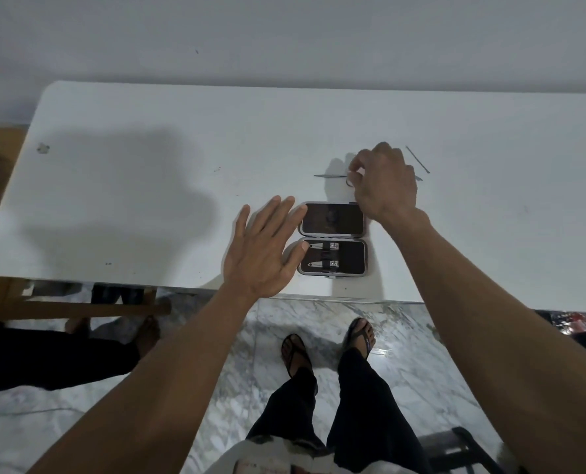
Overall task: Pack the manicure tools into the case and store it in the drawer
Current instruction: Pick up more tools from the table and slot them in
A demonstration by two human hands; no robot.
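Observation:
A small grey manicure case (pixel 332 239) lies open near the front edge of the white table (pixel 147 200). Its lower half holds two nail clippers (pixel 324 255) under a strap; its upper half is bare dark lining. My left hand (pixel 264 249) hovers flat with fingers spread, fingertips at the case's left side. Beyond the case, my right hand (pixel 384 181) pinches a small pair of scissors (pixel 332 176) on the table, blades pointing left. A thin metal tool (pixel 418 159) lies to the right of that hand, and another tool's tip (pixel 418 178) pokes out beside it.
The table stands against a pale wall (pixel 284 35). A wooden stool or bench (pixel 79 306) and another person's feet (pixel 144 333) are at the lower left. My sandalled feet (pixel 329 343) are on the marble floor. A dark stool (pixel 455 446) is at the lower right.

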